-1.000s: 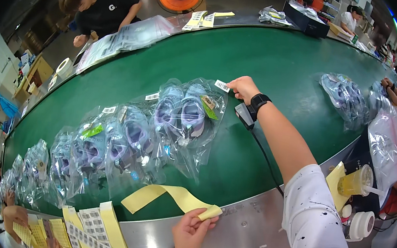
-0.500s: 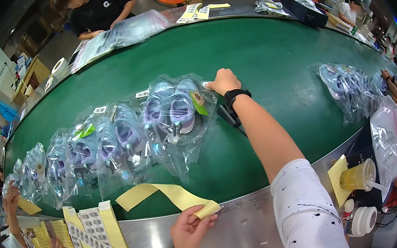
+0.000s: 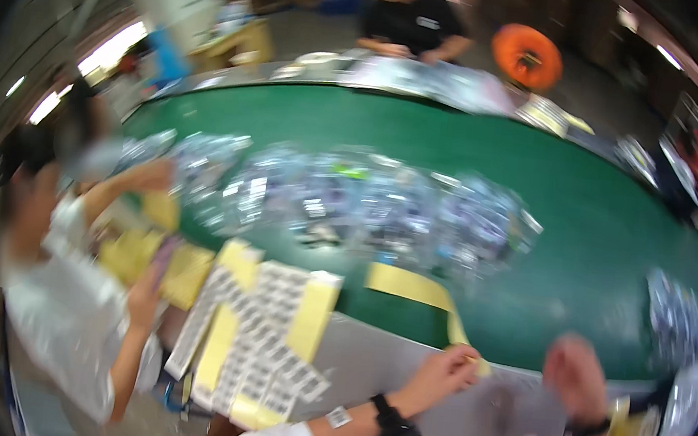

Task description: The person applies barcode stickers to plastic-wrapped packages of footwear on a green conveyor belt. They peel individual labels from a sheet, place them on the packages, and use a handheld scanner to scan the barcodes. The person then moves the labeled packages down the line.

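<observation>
Left hand (image 3: 445, 373) and right hand (image 3: 575, 376) are both seen at the lower right of the frame, set apart from each other. By the left fingertips, one end of a yellow strip (image 3: 414, 284) is pinched above the metal edge (image 3: 508, 405); its other end is laid on the green tabletop (image 3: 588, 252), right of centre. The right hand is blurred, and it cannot be told whether anything is held in it or how its fingers are set. A dark wristband (image 3: 391, 420) is worn on the left wrist, and a small white label (image 3: 338, 417) is seen on that forearm. Across the middle, bagged shoes (image 3: 393, 206) are lined up in a row, blurred. Label sheets (image 3: 269, 329) are spread at the lower left, beside a co-worker in white (image 3: 72, 300), by whom one arm is extended toward the row's left end.
</observation>
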`<state>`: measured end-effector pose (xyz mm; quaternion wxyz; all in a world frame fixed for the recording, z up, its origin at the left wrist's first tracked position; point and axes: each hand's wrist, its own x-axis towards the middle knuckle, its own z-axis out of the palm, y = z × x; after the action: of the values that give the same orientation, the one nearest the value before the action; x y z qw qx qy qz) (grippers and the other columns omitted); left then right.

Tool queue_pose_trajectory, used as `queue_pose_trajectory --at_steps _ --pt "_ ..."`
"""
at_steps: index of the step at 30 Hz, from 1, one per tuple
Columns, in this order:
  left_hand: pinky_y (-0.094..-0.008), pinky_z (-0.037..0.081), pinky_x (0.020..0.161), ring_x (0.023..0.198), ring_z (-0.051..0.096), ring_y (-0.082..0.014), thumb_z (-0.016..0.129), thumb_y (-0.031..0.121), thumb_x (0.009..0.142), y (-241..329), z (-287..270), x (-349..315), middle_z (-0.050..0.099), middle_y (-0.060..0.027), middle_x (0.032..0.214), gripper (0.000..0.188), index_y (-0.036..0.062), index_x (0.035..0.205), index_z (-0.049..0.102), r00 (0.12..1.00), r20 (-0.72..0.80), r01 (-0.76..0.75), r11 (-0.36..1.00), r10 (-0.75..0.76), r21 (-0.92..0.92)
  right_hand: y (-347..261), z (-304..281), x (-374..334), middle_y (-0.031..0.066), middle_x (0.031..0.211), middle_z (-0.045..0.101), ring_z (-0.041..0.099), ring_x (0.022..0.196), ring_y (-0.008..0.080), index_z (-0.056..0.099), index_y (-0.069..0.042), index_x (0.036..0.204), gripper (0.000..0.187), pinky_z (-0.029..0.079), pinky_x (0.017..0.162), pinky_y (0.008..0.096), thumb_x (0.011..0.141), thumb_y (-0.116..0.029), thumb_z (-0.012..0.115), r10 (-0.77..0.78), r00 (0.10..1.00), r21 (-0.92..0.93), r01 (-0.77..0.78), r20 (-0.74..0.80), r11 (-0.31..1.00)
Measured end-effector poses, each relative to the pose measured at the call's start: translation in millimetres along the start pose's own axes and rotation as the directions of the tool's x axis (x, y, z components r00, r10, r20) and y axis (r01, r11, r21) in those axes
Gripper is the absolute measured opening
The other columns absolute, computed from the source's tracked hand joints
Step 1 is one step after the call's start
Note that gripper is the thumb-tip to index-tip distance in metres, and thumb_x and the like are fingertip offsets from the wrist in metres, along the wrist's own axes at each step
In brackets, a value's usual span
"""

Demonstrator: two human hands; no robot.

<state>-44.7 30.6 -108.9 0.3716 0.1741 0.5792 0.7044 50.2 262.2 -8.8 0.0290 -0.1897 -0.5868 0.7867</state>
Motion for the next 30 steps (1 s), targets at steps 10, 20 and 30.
queue_pose_trajectory --at_steps 10,20,30 --pt "-0.0246 0.05 0.054 0.062 0.058 -0.0104 0.054 0.022 0.096 44 22 -63 0.059 -0.0026 0.073 0.02 0.0019 0.095 0.055 0.971 0.061 -0.227 0.973 0.229 -0.037 110 48 -129 0.0095 0.093 0.064 0.061 0.077 0.0154 0.058 0.001 0.1 0.01 0.05 0.071 0.0269 0.093 -0.007 0.058 0.199 0.973 0.041 -0.195 -0.12 0.98" --pt "-0.0256 0.033 0.048 0.054 0.038 -0.0055 0.064 0.021 0.088 82 -136 -309 0.045 0.0002 0.056 0.027 0.0006 0.071 0.059 0.961 -0.257 0.24 0.774 -0.103 0.586 132 28 -118 0.0075 0.086 0.059 0.055 0.066 0.0109 0.055 -0.002 0.1 0.009 0.046 0.057 0.0228 0.096 -0.01 0.053 -0.065 0.984 0.021 0.069 -0.165 0.997" --pt "-0.0389 0.055 0.074 0.09 0.068 -0.0309 0.071 0.03 0.08 -227 -214 -491 0.068 -0.0217 0.096 0.039 -0.0044 0.097 0.068 0.248 -0.792 0.908 0.419 -0.557 -0.011 136 34 -115 0.0066 0.087 0.06 0.055 0.065 0.0086 0.055 -0.003 0.101 0.008 0.046 0.054 0.0207 0.096 -0.009 0.052 -0.064 0.987 -0.03 0.06 -0.15 0.998"
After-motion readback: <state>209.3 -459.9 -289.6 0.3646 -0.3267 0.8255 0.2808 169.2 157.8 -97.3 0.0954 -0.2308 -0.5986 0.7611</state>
